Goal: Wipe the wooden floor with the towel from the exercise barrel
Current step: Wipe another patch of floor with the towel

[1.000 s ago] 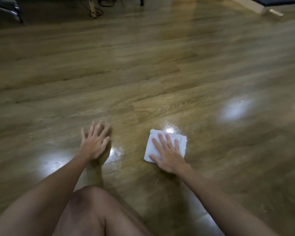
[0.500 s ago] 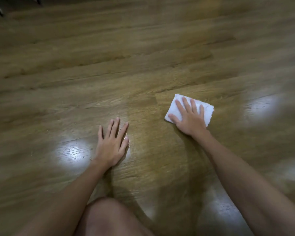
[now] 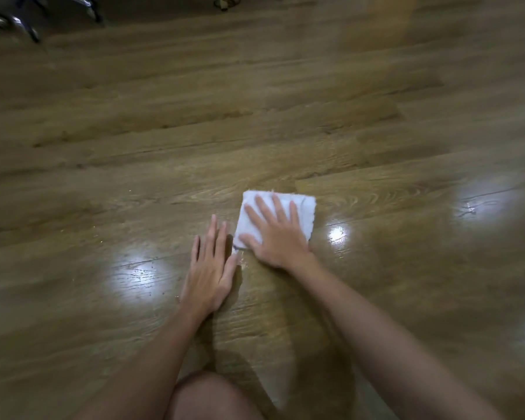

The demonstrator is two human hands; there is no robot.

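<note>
1. The right hand [image 3: 275, 237] lies flat with its fingers straight and spread, pressing down on one small white square folded towel [image 3: 278, 212]; it grips nothing.
2. That white towel lies flat on the glossy brown wooden plank floor [image 3: 255, 122], just past the middle of the view toward 12 o'clock, with its far edge and right edge showing beyond the fingers.
3. The left hand [image 3: 210, 272] rests palm down on the bare floor at about 8 o'clock from the towel, fingers straight and close together, holding nothing; its fingertips lie just beside the towel's near left corner.
4. Two bare forearms run back toward 6 o'clock, and one bare knee [image 3: 212, 398] shows between them at the bottom edge.
5. Three bright light reflections sit on the floor: one at 9 o'clock from the left hand, two at 3 o'clock from the towel.
6. At 11 o'clock in the far corner stand blurred metal legs, possibly with wheels [image 3: 15, 16].
</note>
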